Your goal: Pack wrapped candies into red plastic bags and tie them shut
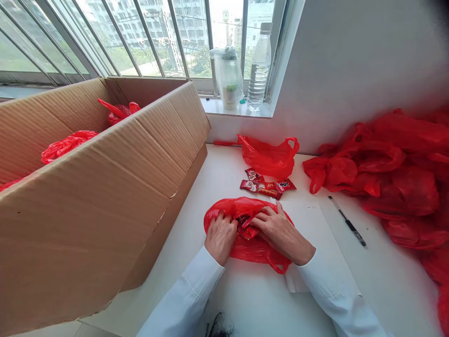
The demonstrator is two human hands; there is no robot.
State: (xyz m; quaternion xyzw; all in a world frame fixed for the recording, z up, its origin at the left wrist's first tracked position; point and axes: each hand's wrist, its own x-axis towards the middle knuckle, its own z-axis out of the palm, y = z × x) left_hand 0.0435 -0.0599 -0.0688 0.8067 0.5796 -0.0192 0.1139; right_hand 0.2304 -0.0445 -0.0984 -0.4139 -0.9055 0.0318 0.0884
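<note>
**Head view: both hands on a red bag at the table's near edge**

Head view, looking down at a white table [386,281]. Left hand [220,236] and right hand [280,231] both pressed onto a red plastic bag [245,250], fingers curled and gripping the crumpled film near its mouth. Small red wrapped sweets [245,221] showing between the two hands, inside the bag's opening. Bag flat on the table, directly ahead of the white sleeves [189,299], one handle loop trailing toward the near side.

Just beyond the bag, a loose cluster of red candy packets [268,186] on the bare tabletop. Behind those, a second red bag [270,159], open and slumped against the wall. Black pen [347,227] to the right, apart from the hands. Heap of red bags [400,178] filling the far right. Large cardboard box [105,187] on the left, red bags visible inside. On the windowsill, a clear water bottle [260,68] beside a jar wrapped in plastic [228,79].
</note>
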